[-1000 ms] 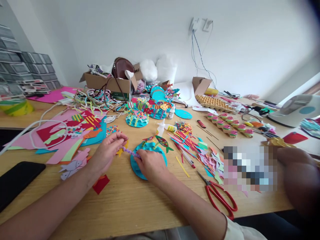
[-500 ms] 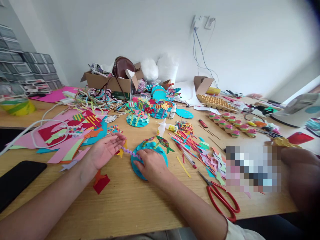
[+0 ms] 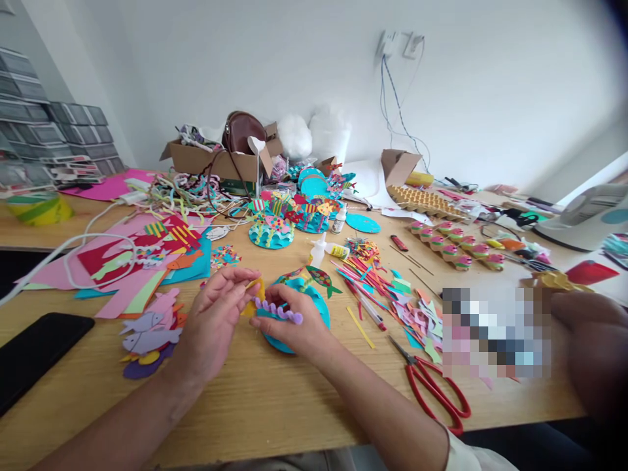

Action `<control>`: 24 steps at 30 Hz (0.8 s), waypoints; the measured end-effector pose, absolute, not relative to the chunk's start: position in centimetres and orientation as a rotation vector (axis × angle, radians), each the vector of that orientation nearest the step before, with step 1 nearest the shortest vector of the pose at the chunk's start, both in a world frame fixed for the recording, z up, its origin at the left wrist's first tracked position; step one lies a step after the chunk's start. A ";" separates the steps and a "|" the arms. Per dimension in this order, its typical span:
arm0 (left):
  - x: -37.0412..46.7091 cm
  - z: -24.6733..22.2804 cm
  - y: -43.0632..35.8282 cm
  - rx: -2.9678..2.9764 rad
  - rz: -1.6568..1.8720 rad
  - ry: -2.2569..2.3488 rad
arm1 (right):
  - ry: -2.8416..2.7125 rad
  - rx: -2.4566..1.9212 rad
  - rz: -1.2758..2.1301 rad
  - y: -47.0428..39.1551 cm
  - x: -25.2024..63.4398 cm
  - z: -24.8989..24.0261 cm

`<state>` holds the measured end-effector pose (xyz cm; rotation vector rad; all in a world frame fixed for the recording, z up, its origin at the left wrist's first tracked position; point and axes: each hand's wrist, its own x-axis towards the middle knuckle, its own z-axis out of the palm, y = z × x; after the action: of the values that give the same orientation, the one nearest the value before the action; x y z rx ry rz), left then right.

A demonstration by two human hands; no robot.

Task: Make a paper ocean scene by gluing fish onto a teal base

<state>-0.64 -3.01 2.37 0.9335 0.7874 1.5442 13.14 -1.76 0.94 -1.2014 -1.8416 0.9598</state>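
My left hand pinches a yellow paper piece in front of me. Close beside it, my right hand has thumb and fingers around a wavy purple strip, whose curled end lies over the hand. Behind and partly under my right hand is a round blue base with a dotted green paper fish at its top edge. Left of my left hand lie grey, pink and purple paper fish.
Red-handled scissors lie to the right, near paper scraps. A black phone is at the left. Glue bottles and finished fish pieces stand behind the hands. Another person's arm is at the right.
My left hand has turned and closed on the yellow piece, moving nearer my right hand. The purple strip has swung over my right hand. The fish cut-outs at the left are uncovered.
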 end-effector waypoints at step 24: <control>-2.6 3.9 -2.6 0.547 1.382 0.965 | -1.523 -1.071 1.169 -1.3 13.0 -0.8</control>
<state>-2.57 -2.55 3.91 0.5467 0.9648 1.3818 12.98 -1.33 -0.85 -1.0713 -1.5229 1.1690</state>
